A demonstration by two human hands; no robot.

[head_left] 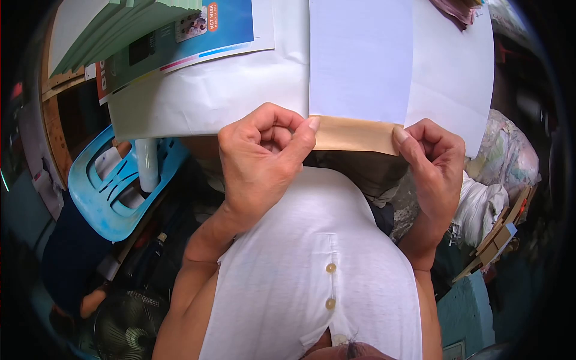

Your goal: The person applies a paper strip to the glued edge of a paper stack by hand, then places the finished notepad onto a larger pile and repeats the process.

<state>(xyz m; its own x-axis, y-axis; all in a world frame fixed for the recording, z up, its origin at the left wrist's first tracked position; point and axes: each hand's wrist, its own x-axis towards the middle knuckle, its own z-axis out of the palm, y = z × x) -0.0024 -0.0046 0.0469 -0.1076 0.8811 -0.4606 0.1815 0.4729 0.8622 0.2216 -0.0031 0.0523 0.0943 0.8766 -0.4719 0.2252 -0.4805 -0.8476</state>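
Note:
A pale lavender sheet of paper point(360, 60) lies on the white-covered table, running away from me. Along its near edge is a strip of brown paper point(355, 135), which overhangs the table's front edge. My left hand point(261, 159) pinches the strip's upper left corner between thumb and forefinger, its other fingers curled in. At the opposite end, my right hand point(437, 162) grips the strip's right corner with the thumb on top. The brown strip stretches flat between the two hands.
A stack of pale green sheets point(114, 30) rests on blue printed sheets point(231, 30) at the far left. Below the table on the left stands a blue plastic chair point(96, 198), near a fan point(132, 324). Filled plastic bags point(507, 150) crowd the right side.

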